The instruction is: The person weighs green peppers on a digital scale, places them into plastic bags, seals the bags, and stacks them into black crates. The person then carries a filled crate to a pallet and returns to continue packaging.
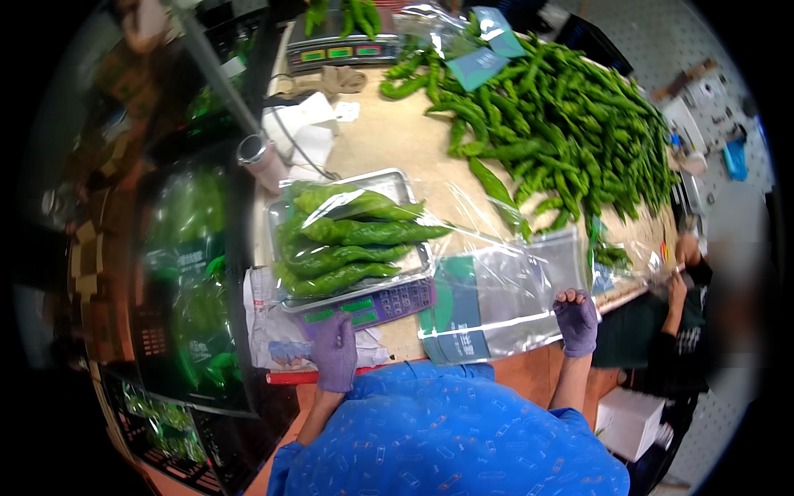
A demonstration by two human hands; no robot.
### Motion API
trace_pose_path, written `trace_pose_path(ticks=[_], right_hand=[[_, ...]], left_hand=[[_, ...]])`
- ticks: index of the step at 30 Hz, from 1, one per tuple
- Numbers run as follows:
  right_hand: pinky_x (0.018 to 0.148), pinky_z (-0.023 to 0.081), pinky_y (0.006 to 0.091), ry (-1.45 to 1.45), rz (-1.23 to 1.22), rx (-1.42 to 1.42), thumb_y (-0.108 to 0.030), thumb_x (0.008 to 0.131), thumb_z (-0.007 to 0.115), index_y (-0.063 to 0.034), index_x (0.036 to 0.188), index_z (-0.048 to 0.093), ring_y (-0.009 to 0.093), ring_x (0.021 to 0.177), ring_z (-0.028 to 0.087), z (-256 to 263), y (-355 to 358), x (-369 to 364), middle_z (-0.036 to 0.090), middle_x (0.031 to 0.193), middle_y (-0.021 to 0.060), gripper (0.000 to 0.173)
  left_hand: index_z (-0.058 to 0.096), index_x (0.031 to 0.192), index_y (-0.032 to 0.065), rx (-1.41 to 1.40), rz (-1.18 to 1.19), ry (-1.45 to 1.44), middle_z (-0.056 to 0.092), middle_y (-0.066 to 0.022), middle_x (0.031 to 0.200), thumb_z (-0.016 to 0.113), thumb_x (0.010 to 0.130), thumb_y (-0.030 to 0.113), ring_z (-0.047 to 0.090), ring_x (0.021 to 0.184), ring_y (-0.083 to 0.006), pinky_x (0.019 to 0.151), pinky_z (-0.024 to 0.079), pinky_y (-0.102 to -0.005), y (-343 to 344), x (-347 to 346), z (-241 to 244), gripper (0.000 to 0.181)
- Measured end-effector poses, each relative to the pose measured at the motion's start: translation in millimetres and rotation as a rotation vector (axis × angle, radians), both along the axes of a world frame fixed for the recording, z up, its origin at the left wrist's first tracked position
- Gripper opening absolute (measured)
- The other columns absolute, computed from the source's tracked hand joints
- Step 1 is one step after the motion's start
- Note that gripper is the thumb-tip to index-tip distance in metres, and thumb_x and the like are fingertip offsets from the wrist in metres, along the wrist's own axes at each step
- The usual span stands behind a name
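Note:
Several long green peppers lie under clear plastic film on a metal tray. This tray rests on a purple digital scale with lit green displays. My left hand, in a purple fingerless glove, is closed at the scale's front edge, with nothing visible in it. To the right of the scale lies a clear plastic bag with a printed green and blue band. At the bag's right edge is my right hand, gloved alike, fingers curled; whether it grips the plastic is hidden.
A large heap of green peppers covers the table's back right. A second scale stands at the back. Left are a metal pole and a black crate of bagged peppers. A co-worker's hands are at the right.

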State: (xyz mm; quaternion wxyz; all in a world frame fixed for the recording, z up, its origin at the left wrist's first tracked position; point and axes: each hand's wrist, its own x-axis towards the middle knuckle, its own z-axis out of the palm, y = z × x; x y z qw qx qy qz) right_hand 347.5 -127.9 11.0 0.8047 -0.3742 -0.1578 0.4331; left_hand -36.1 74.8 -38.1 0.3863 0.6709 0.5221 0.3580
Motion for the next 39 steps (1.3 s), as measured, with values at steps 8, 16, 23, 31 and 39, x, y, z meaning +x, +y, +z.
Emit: trace_pose_path(ticks=[8, 16, 23, 31, 39], right_hand=[[0.06, 0.044, 0.0293, -1.023, -0.153, -1.357, -0.023, 0.089, 0.056, 0.0021, 0.081, 0.063, 0.019, 0.059, 0.054, -23.4, -59.3, -34.8, 0.059, 0.065, 0.0117, 0.027], [0.072, 0.046, 0.024, -0.99, -0.368, -0.843, -0.01, 0.088, 0.058, 0.0033, 0.108, 0.06, 0.01, 0.08, 0.057, 23.5, -16.0, -44.5, 0.064, 0.091, 0.0062, 0.024], [0.066, 0.048, 0.0226, -0.623, 0.149, -0.638, -0.012, 0.086, 0.059, -0.003, 0.14, 0.031, 0.011, 0.069, 0.061, 56.4, 42.5, -62.7, 0.064, 0.079, 0.0072, 0.062], [0.067, 0.048, 0.0264, -0.918, 0.022, -0.528, -0.016, 0.087, 0.06, -0.0007, 0.087, 0.067, 0.013, 0.076, 0.061, 43.2, 66.1, -52.1, 0.066, 0.081, 0.0057, 0.017], [0.066, 0.049, 0.0288, -0.866, 0.113, -0.644, -0.027, 0.086, 0.06, -0.0017, 0.093, 0.067, 0.012, 0.071, 0.063, 36.1, 42.3, -0.1, 0.067, 0.078, 0.0082, 0.027]], left_hand=[[0.063, 0.1, 0.0001, -0.129, -0.051, 0.005, 0.065, -0.0106, 0.098, 0.055, 0.087, 0.004, 0.061, 0.09, -0.0195, 0.082, 0.046, -0.0303, -1.5, -5.7, 14.6, 0.016], [0.062, 0.102, 0.0007, 0.017, -0.017, -0.009, 0.064, -0.0072, 0.098, 0.05, 0.088, 0.001, 0.059, 0.092, -0.0151, 0.083, 0.044, -0.0276, 5.8, -13.9, 55.1, 0.019], [0.061, 0.101, -0.0044, 0.152, 0.068, 0.034, 0.063, -0.0094, 0.097, 0.049, 0.089, 0.002, 0.058, 0.091, -0.0166, 0.085, 0.044, -0.029, 11.4, -28.5, 73.0, 0.018], [0.047, 0.126, -0.0029, 0.337, -0.101, 0.17, 0.045, -0.0161, 0.133, 0.048, 0.087, 0.001, 0.041, 0.124, -0.024, 0.104, 0.029, -0.033, 57.7, -3.0, 90.6, 0.04], [0.035, 0.135, -0.0037, 0.538, -0.259, 0.573, 0.031, -0.024, 0.141, 0.046, 0.091, 0.018, 0.028, 0.133, -0.0352, 0.109, 0.02, -0.0391, 101.9, 20.3, 63.2, 0.05]])
